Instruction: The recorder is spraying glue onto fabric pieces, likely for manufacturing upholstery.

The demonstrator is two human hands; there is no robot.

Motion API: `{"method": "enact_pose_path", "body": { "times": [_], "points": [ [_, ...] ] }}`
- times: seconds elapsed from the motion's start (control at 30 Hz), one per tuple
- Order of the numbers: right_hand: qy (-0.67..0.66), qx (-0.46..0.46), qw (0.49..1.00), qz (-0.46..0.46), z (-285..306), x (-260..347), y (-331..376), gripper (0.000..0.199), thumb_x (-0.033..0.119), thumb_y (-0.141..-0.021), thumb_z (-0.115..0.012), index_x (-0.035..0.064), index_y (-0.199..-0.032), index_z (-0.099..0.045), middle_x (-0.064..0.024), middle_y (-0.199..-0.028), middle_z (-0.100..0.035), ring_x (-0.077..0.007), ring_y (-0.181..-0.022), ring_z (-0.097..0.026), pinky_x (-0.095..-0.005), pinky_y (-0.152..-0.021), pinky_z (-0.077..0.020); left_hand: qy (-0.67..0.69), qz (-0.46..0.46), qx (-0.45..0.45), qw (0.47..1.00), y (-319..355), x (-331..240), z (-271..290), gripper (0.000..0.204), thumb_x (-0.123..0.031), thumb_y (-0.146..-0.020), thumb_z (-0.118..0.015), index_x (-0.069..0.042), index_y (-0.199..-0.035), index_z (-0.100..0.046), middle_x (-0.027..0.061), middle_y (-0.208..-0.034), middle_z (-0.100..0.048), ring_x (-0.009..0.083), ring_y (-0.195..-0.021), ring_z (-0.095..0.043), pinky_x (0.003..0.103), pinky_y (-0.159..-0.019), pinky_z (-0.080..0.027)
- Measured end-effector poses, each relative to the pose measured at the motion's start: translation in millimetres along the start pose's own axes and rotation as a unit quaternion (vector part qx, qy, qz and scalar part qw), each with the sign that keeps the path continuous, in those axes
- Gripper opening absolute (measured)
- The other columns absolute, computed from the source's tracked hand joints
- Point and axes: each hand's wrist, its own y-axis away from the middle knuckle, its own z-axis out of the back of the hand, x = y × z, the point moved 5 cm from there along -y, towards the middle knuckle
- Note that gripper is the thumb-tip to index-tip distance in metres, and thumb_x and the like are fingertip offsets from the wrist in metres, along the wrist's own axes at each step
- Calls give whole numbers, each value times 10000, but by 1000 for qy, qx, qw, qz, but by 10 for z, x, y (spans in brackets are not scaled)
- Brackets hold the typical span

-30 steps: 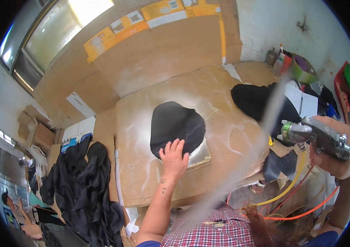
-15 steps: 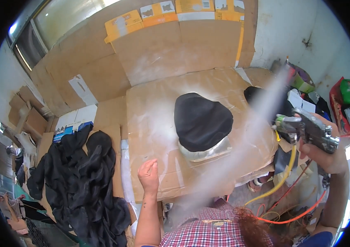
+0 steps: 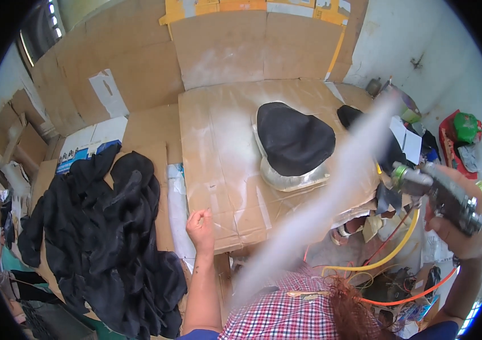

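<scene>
1. Black cloth [image 3: 295, 139] lies over a pale block [image 3: 287, 181] on the table [image 3: 221, 187].
2. Right hand [image 3: 457, 233], fingers wrapped around a spray gun [image 3: 451, 199], right of the cloth.
3. Left hand [image 3: 201, 231], fingers curled together, by the table's near left corner.

You can read no words, numbers or signs in your view: the blue-and-white carton [image 3: 76, 158] on your left carries small printing, too blurred for you to make out, and the yellow card strips [image 3: 241, 6] high on the cardboard wall [image 3: 224, 48] show only pale, unreadable patches
</scene>
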Motion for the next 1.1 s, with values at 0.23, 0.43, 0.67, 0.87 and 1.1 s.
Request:
{"method": "enact_pose_path", "body": {
  "times": [0.23,0.43,0.67,0.87,1.1],
  "points": [
    [195,144,951,192,-502,409,220,585,26,-615,-637,-24,-1181,-498,-128,-854,-620,-166,-598,-604,-259,-547,-464,-1,20,-4,1000,59,36,-47,167,-155,-819,-621,13,-824,-620,94,-739,-605,190,-696,-574,306,-671,-455],
    [216,89,957,170,-330,299,468,573,22,-592,-619,-9,-1154,-516,-123,-756,-620,-192,-613,-613,-267,-554,-452,4,56,8,998,83,81,-85,173,-160,-824,-617,10,-858,-629,92,-780,-625,183,-712,-585,302,-679,-470],
    [176,39,960,215,-43,-18,331,525,91,-667,-653,-13,-1164,-524,-114,-802,-644,-204,-592,-606,-265,-570,-461,20,71,-1,997,172,112,-147,163,-133,-832,-609,20,-889,-621,79,-787,-627,154,-727,-587,281,-685,-475],
    [10,-61,996,66,721,-862,414,590,86,-636,-664,-36,-1191,-505,-74,-860,-611,-129,-658,-583,-261,-622,-453,-7,80,-43,996,234,100,-143,136,-110,-835,-599,16,-886,-617,48,-782,-619,114,-715,-569,252,-667,-466],
    [3,-58,997,55,1137,-1273,137,563,107,-570,-687,-19,-1106,-574,-81,-723,-635,-158,-595,-609,-253,-565,-452,-6,91,-72,993,354,-16,-578,115,-73,-820,-600,16,-888,-618,38,-763,-611,100,-689,-555,244,-654,-465]
  ]
}}
